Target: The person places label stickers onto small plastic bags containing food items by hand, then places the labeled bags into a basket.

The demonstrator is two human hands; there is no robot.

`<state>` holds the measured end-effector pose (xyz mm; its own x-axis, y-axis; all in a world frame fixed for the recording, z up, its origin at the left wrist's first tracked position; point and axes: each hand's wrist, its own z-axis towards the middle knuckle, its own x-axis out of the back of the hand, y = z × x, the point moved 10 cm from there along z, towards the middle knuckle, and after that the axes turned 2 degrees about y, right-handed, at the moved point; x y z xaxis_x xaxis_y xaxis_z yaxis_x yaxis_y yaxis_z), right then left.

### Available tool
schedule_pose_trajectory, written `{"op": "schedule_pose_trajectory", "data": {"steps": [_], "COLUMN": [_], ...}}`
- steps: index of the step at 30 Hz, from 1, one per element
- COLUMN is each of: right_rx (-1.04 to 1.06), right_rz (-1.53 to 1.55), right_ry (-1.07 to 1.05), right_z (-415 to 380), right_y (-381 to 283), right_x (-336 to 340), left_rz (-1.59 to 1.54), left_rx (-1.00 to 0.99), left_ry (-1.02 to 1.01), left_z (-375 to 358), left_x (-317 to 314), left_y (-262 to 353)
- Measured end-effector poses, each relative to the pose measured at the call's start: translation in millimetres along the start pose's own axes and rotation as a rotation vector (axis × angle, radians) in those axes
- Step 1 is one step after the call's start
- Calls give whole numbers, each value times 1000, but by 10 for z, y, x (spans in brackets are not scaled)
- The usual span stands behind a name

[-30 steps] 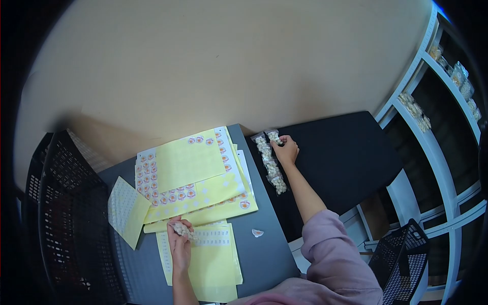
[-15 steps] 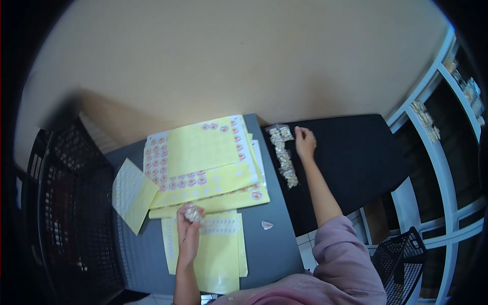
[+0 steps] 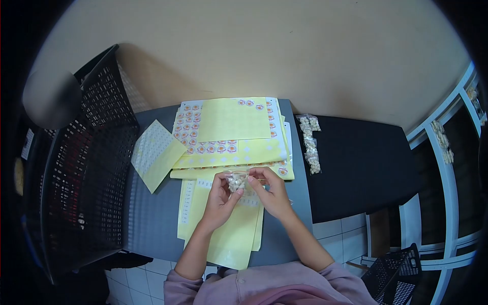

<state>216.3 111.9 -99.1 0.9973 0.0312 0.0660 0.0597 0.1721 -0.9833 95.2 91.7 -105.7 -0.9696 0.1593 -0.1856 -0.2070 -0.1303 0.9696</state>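
Note:
Over the yellow sheets in front of me, a small clear plastic bag (image 3: 237,182) of whitish pieces is between my hands. My left hand (image 3: 218,202) is closed around its left side, thumb across the front. Fingers of my right hand (image 3: 272,194) pinch at the bag's upper right edge. Beneath lie a yellow sheet with small printed labels (image 3: 223,244) and a stack of yellow sticker sheets (image 3: 234,122) bearing round orange-and-purple stickers. A tilted sheet of small labels (image 3: 157,155) lies to the left.
A grey table (image 3: 152,223) carries the sheets. On the adjoining black surface (image 3: 361,162) is a row of filled clear bags (image 3: 311,147). A large black basket (image 3: 91,152) stands left, a smaller one (image 3: 394,274) low right. White shelving (image 3: 447,203) holds more bags.
My right hand has come from beside the row of bags on the black surface to the bag in my left hand. My view has shifted, showing more of the left basket.

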Motion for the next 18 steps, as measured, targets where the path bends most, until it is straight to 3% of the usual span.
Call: {"op": "schedule_pose_trajectory", "data": {"steps": [7, 9, 18], "right_rx": [22, 74, 69], "right_rz": [249, 241, 249], "right_ry": [35, 32, 5], "right_z": [-79, -100, -146], "right_y": [172, 128, 92], "right_x": [-87, -78, -97], "left_rz": [-65, 98, 19], "left_rx": [132, -3, -41], "left_ry": [-112, -111, 42], "left_z": [-29, -12, 13], "left_x": [-116, -83, 36], "left_y": [-166, -79, -36]}}
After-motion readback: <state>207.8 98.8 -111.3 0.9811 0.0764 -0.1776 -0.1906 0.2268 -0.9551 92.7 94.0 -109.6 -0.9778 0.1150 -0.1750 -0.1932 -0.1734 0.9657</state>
